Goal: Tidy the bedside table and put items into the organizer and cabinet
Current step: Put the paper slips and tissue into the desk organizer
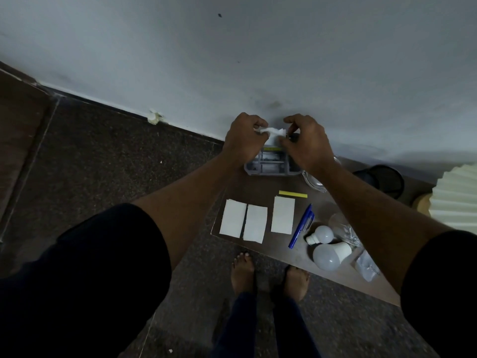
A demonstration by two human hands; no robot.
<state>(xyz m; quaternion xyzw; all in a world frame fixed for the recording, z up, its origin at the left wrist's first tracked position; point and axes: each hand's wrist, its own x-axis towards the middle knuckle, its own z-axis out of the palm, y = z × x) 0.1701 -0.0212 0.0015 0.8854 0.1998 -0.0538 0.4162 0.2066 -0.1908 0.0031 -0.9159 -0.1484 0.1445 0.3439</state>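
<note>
Hands (244, 136) (307, 140) pinching tissue (273, 131), above organizer (271, 164)

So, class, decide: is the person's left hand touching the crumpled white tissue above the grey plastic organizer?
Touching. The head view shows the left hand pinching one end of the crumpled white tissue; the right hand pinches the other.

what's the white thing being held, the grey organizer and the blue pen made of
The white piece: probably tissue or thin paper, matte, crumpled and creased. The organizer: likely hard grey plastic, moulded compartments. The pen: seemingly blue plastic, smooth even barrel.
</note>
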